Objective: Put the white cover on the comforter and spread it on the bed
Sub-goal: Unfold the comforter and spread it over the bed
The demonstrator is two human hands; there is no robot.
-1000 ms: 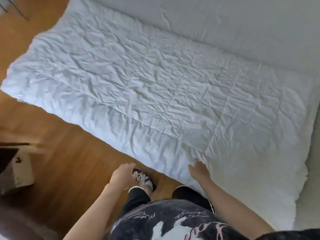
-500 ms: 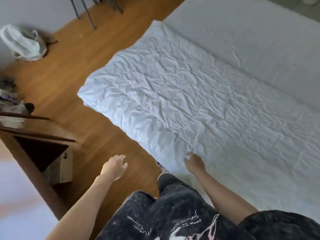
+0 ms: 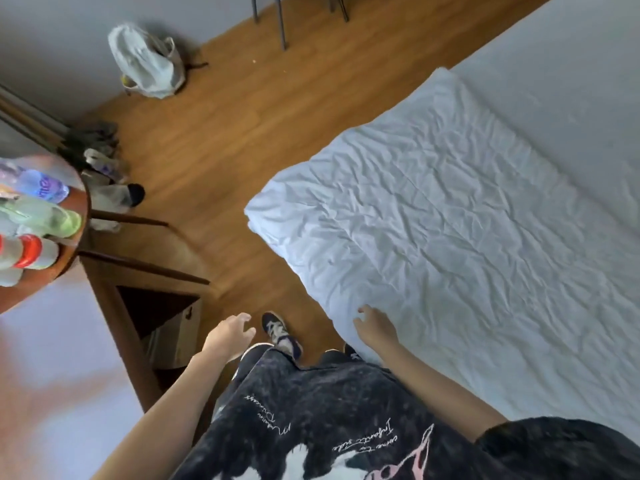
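The white, wrinkled quilted comforter [image 3: 433, 237] lies flat along the near side of the bed [image 3: 571, 64], its left corner hanging over the wooden floor. My right hand [image 3: 375, 327] hovers with loosely spread fingers over the comforter's near edge, holding nothing. My left hand [image 3: 228, 336] hangs over the floor beside my leg, its fingers relaxed and empty. No separate white cover can be told apart from the comforter.
A round wooden table [image 3: 52, 275] with several bottles stands at the left, above a wooden shelf unit [image 3: 138, 327]. A white bag [image 3: 145, 64] leans on the wall at the far left. Chair legs [image 3: 280, 19] stand at the top. My shoe [image 3: 277, 332] is on the wooden floor [image 3: 242, 133].
The view has swung left, bringing the table, bag and more floor into sight. My right hand has lifted slightly at the comforter's edge; my left hand stays empty.
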